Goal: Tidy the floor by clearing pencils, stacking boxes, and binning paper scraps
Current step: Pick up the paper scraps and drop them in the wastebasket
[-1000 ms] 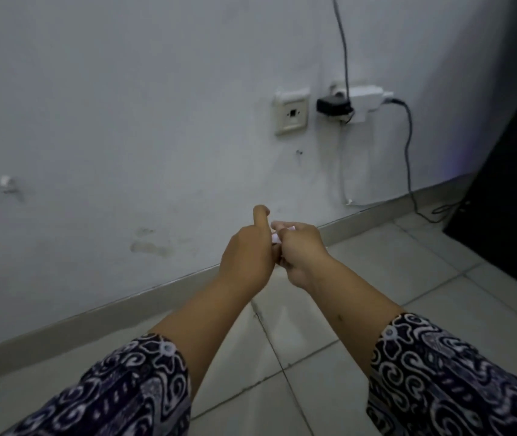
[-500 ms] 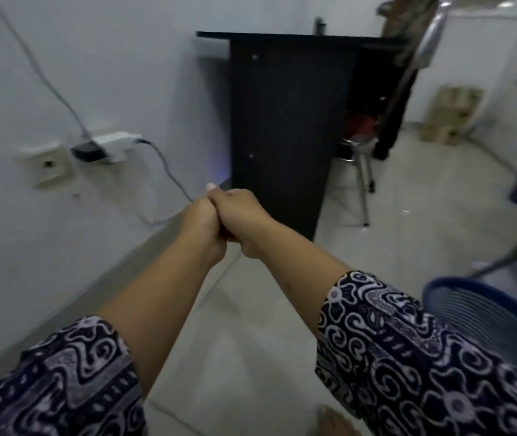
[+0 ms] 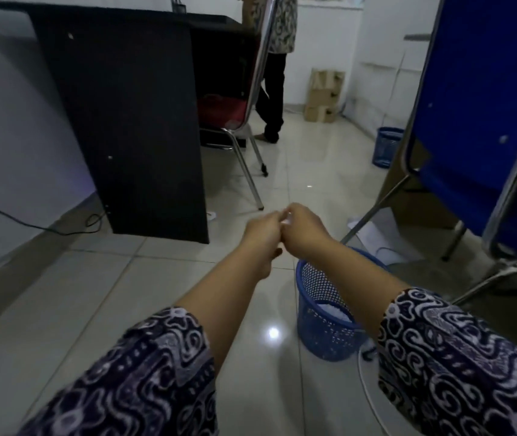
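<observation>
You're on the paper-binning step: your left hand (image 3: 262, 229) and right hand (image 3: 302, 228) are pressed together out front, fingers curled shut around a small white paper scrap (image 3: 288, 219) that barely shows between them. The blue mesh bin (image 3: 323, 313), with white paper already inside, sits on the floor below your right forearm. Next, I'd judge: bring both hands back over its rim, then let go.

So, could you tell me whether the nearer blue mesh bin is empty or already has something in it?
Not empty: white paper scraps show through the mesh of the nearer blue bin, low inside. How full it is cannot be told.
</observation>
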